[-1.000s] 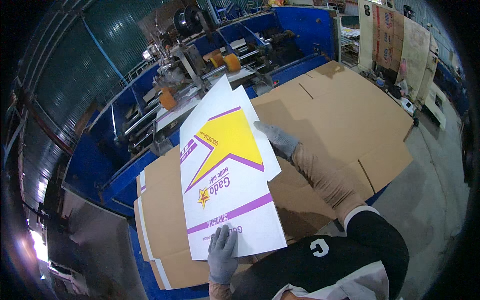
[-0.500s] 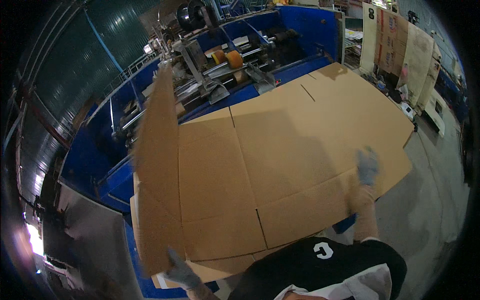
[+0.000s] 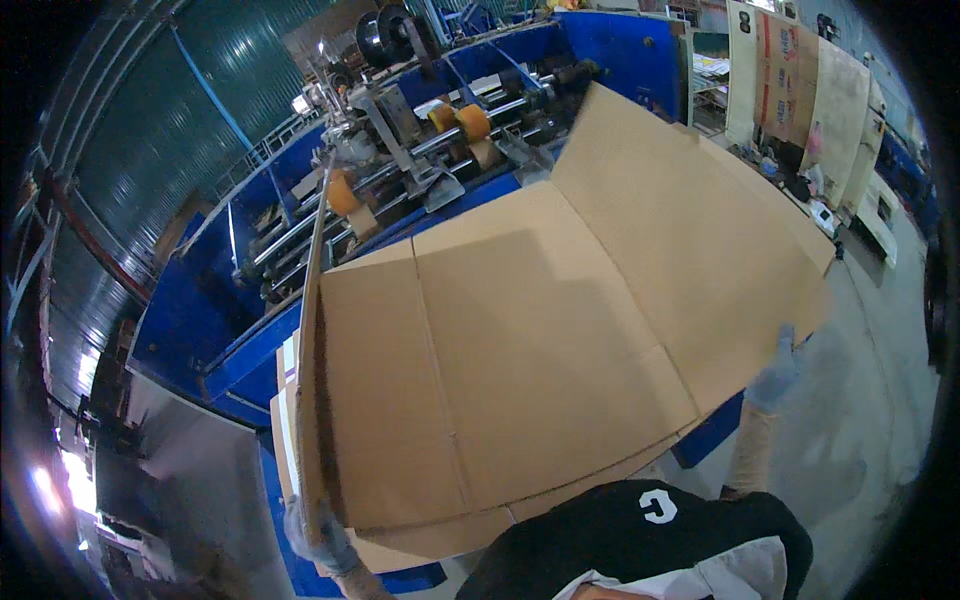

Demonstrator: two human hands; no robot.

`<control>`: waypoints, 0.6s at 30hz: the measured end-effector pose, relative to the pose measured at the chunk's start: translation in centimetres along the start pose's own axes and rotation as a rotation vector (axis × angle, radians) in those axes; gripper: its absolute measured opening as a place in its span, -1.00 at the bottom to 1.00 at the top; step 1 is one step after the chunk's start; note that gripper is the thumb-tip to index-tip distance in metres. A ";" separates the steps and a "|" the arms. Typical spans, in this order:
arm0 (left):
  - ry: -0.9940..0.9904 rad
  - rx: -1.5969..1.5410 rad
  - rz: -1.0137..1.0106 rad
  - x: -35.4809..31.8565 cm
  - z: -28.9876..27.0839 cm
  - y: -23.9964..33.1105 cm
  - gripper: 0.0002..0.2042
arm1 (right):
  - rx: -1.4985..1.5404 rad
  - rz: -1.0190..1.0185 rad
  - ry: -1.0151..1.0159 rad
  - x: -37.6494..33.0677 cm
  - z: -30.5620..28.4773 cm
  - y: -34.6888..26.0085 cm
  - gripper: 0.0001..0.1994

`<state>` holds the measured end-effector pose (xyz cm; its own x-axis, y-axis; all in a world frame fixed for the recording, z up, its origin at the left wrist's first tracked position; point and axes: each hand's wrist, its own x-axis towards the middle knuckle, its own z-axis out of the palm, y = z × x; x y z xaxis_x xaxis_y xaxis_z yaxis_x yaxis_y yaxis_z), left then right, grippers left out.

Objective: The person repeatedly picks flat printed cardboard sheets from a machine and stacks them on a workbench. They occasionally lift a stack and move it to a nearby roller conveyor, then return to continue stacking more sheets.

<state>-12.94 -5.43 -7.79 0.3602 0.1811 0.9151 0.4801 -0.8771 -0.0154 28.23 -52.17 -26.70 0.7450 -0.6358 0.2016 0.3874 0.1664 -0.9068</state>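
Note:
A large brown cardboard sheet (image 3: 530,330) with crease lines lies before me, its left and right panels folded up. The left panel (image 3: 312,350) stands nearly upright, seen almost edge-on. At the near lower corner of that panel, my gloved left hand (image 3: 318,535) is closed around the edge. The right panel (image 3: 690,220) slopes upward, its far corner highest. On its near right edge, my gloved right hand (image 3: 775,372) grips the board with the thumb up; the other fingers are partly hidden and blurred. More cardboard (image 3: 420,545) shows under the sheet's near edge.
Beyond the sheet stands a blue machine (image 3: 230,310) with metal shafts and orange rollers (image 3: 472,122). White-edged board layers (image 3: 288,400) stick out at the left. Tall panels (image 3: 790,90) and a cluttered ledge (image 3: 800,195) stand far right. Grey floor (image 3: 850,400) lies to the right.
The sheet's right panel has risen from lying flat, and the left panel now stands steeper. My right hand has moved right onto the edge; my left hand has shifted slightly left.

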 end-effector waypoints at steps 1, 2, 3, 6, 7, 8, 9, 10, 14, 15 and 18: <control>-0.002 -0.031 -0.060 -0.7 1.1 0.8 -0.74 | -0.308 -0.101 -0.143 -1.2 1.8 -2.1 -0.55; -0.098 -0.031 -0.073 -1.0 1.8 1.5 -0.72 | -0.592 -0.068 -0.275 -2.2 3.3 -3.8 -0.57; -0.221 -0.024 -0.112 -1.8 2.5 2.8 -0.73 | -0.731 -0.124 -0.400 -3.0 5.3 -4.7 -0.60; -0.399 -0.139 0.101 -3.0 5.9 6.4 -0.67 | -0.370 -0.822 -0.735 -4.8 9.4 -5.9 -0.60; -0.536 -0.278 0.020 -3.7 6.9 7.7 -0.65 | -0.338 -0.957 -0.816 -5.4 10.2 -5.7 -0.57; -0.588 -0.230 0.178 -4.0 7.8 8.6 -0.59 | -0.320 -0.919 -0.949 -5.8 10.2 -5.5 -0.52; -0.647 -0.264 0.240 -4.3 8.9 9.5 -0.56 | -0.326 -0.957 -0.987 -6.7 10.3 -5.0 -0.51; -0.727 -0.275 0.288 -4.5 9.7 10.1 -0.52 | -0.367 -0.983 -1.013 -7.9 10.4 -4.3 -0.50; -0.870 -0.243 0.354 -4.9 11.5 11.1 -0.51 | -0.525 -1.002 -1.377 -10.9 10.4 -1.4 -0.59; -0.868 -0.250 0.375 -5.0 11.9 11.0 -0.52 | -0.506 -1.017 -1.367 -11.2 10.6 -0.6 -0.60; -0.865 -0.235 0.408 -5.3 13.0 10.5 -0.52 | -0.464 -1.049 -1.328 -10.9 11.4 1.3 -0.63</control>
<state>0.62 -9.83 -18.06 0.9692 0.0256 0.2451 0.0511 -0.9938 -0.0985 26.81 -36.49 -25.81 0.2944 0.7068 0.6432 0.9554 -0.2342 -0.1799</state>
